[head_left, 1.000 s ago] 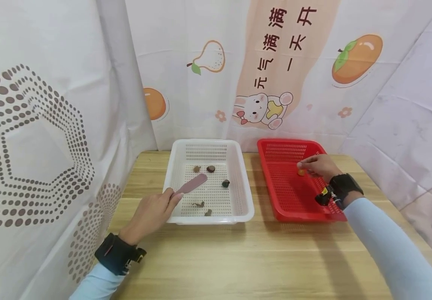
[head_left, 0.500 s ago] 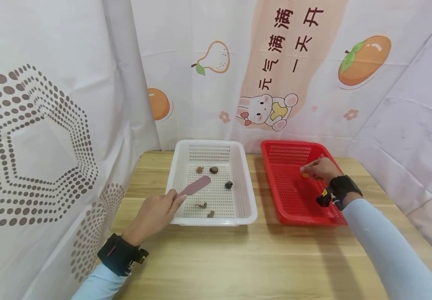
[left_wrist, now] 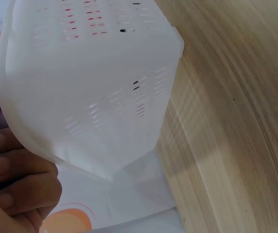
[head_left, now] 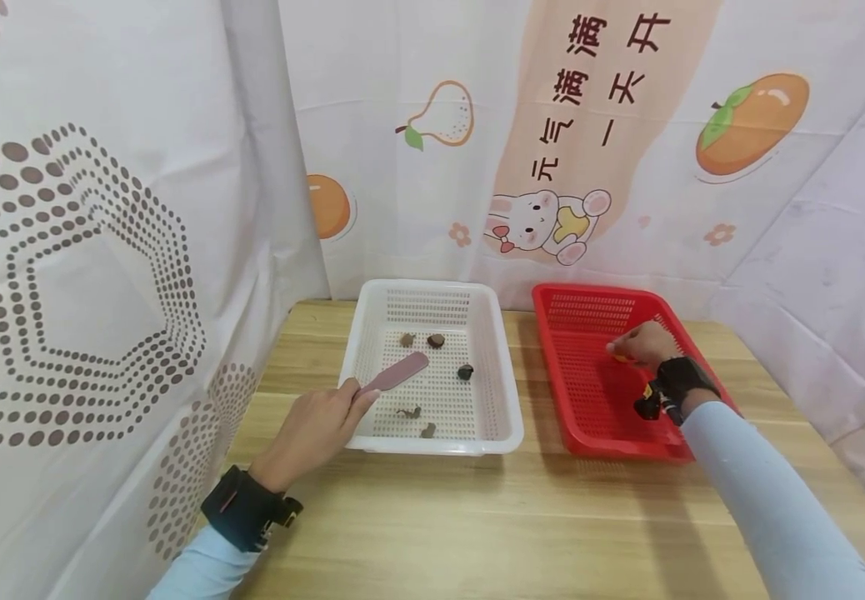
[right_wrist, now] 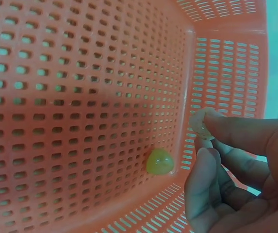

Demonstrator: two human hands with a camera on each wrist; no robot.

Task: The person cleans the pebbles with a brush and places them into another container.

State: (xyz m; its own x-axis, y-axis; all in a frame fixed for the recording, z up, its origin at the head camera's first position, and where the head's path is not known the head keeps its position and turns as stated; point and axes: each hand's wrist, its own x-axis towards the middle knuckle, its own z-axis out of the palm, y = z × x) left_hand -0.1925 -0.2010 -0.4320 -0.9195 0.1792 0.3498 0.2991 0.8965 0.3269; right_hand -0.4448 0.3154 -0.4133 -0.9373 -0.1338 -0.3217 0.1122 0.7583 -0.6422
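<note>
A mauve flat spatula-like tool is gripped by my left hand, its blade reaching over the white basket. Inside that basket lie several small lumps, among them a dark one, a brown one and a twisted one. My right hand is down in the red basket. Its thumb and finger pinch a small pale, translucent stone-like piece. On the red basket's floor, just beyond these fingers, sits a glossy yellow lump.
Both baskets stand side by side on a wooden table, with a narrow gap between them. A printed curtain hangs close behind, and another patterned cloth hangs along the left side.
My right hand has come slightly lower within the red basket. The left hand still holds the tool over the white basket. The whole head view has shifted a little.
</note>
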